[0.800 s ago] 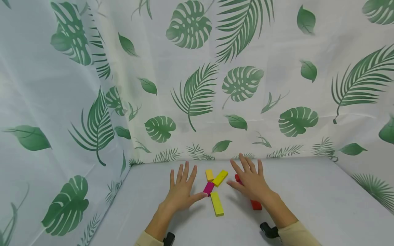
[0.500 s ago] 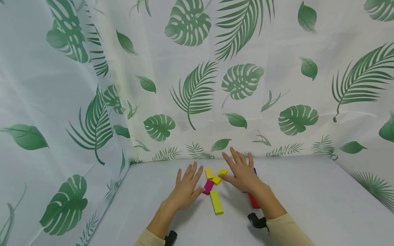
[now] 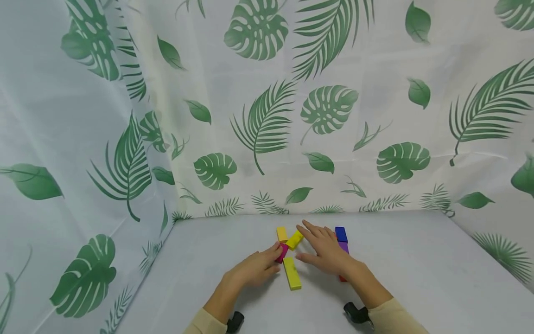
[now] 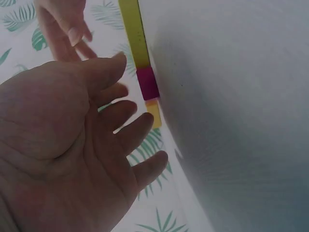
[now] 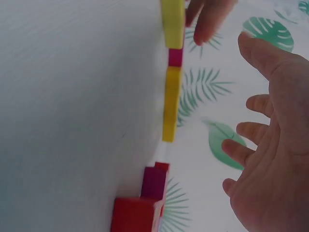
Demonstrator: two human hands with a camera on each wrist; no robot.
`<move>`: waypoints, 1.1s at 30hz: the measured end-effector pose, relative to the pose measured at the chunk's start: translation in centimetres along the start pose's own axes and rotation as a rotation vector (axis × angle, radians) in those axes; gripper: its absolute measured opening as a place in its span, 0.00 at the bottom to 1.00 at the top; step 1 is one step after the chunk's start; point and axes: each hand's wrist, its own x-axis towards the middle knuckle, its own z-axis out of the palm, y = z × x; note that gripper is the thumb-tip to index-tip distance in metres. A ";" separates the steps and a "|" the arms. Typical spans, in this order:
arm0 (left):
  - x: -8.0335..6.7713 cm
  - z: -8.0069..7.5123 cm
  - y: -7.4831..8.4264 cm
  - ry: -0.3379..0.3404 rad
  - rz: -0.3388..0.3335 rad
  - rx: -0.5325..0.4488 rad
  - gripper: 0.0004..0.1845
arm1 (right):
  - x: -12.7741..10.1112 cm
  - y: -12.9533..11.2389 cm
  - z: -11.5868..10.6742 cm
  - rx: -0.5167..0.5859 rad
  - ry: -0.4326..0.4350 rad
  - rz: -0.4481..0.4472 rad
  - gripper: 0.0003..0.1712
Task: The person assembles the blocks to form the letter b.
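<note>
My left hand is over the left side of a group of wooden blocks. Its fingertips overlap the magenta block in the head view; the left wrist view shows the fingers loosely bent with nothing between them. My right hand hovers with spread fingers beside the bright yellow block, nothing in its grasp. An orange-yellow block lies behind the magenta one, and a long yellow-green block lies in front. Whether either hand touches a block, I cannot tell.
Right of my right hand lie a blue block, a purple block and a red block, partly hidden by that hand. A leaf-patterned curtain stands behind and left of the white table.
My left fingers have bent down toward the magenta block from a spread pose. My right hand has moved left and lower toward the bright yellow block, uncovering the blue and purple blocks.
</note>
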 end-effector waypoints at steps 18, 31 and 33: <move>-0.6 -0.5 0.8 0.019 -0.005 0.081 0.28 | 0.1 -0.5 0.3 0.216 -0.295 0.013 0.47; -1.6 -0.2 0.5 0.074 -0.024 0.196 0.19 | -0.1 -0.6 0.9 0.243 -0.370 -0.068 0.32; -1.6 -0.1 0.4 0.061 -0.032 0.176 0.16 | 0.0 -0.6 0.9 0.247 -0.379 -0.083 0.29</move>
